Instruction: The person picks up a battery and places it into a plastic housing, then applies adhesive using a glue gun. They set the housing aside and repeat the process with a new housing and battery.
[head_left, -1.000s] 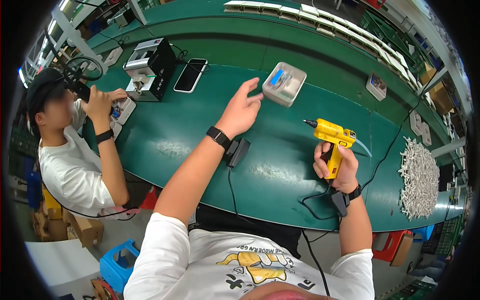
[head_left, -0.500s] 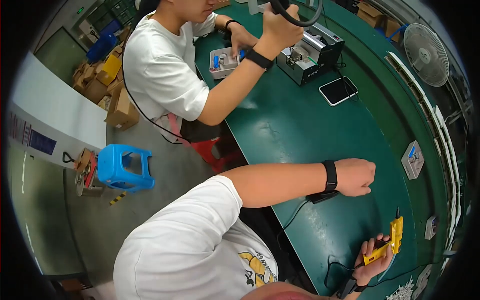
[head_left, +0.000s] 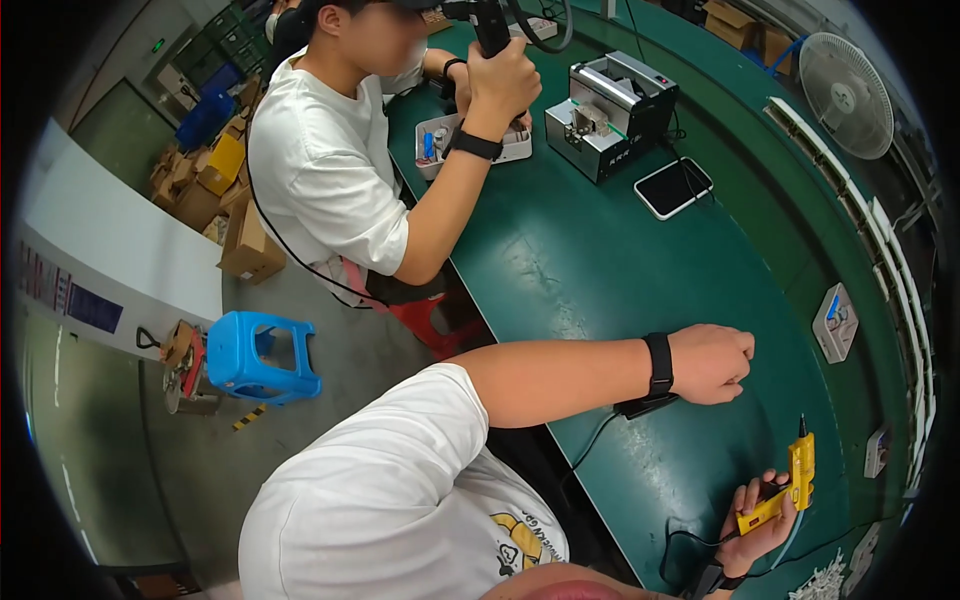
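Note:
My left hand (head_left: pixel 711 364), with a black wristband, is closed in a fist above the green table. Whatever its fingers hold, if anything, is hidden beneath them. A dark object lies on the table under that wrist, mostly covered, with a cable running off it. In my right hand (head_left: pixel 762 530), nearer the lower right, is a yellow hot glue gun (head_left: pixel 798 478). The fingers wrap its handle, and the dark nozzle points away toward the top of the picture. A cord trails from it over the table.
Across the table a co-worker's hand (head_left: pixel 503 85) grips a black power tool (head_left: pixel 488 28) over a white housing (head_left: pixel 517 148). A metal feeder machine (head_left: pixel 615 115) and a phone (head_left: pixel 674 188) stand nearby. Small white boxes (head_left: pixel 836 322) line the far edge; white pieces (head_left: pixel 822 583) lie lower right.
The co-worker's hand with the black tool has moved left, away from the feeder machine. My hands keep their poses; the view has shifted slightly.

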